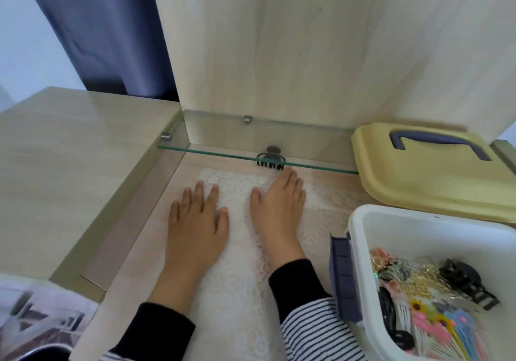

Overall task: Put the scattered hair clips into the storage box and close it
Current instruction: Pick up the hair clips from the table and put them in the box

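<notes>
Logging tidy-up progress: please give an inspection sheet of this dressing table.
Surface: pale wooden tabletop, white lace mat on it.
Job's things: black claw hair clip under the edge of the clear glass shelf; white plastic storage box open, assorted clips inside; yellow lid with blue handle off, behind it.
Clutter: blurred items lower left, unidentifiable.
Hands: left hand flat on the mat; right hand flat, fingertips beside the clip.
Cables: nothing seen.
Surroundings: dark blue curtain, wooden back panel.
</notes>
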The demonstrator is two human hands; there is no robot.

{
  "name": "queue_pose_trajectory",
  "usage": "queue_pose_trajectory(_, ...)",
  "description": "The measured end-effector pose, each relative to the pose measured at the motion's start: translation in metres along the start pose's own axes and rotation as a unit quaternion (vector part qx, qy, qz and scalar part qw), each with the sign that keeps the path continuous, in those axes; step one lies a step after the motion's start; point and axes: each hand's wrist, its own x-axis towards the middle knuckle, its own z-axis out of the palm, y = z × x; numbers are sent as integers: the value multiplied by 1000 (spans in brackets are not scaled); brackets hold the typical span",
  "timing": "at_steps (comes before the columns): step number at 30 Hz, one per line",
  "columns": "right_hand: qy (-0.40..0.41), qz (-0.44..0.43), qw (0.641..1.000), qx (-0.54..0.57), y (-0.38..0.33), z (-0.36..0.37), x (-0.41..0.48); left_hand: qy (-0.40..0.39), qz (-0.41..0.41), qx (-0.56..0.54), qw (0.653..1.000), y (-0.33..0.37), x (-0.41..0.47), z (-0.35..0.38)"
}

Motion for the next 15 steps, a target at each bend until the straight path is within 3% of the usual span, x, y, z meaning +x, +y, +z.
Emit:
queue_pose_trajectory(9,131,79,988,4,0,7,39,-1,1,-9,1000,-1,1,1)
queue_pose_trajectory(15,156,64,985,29,2,10,41,2,0,-5,1000,0,3,3)
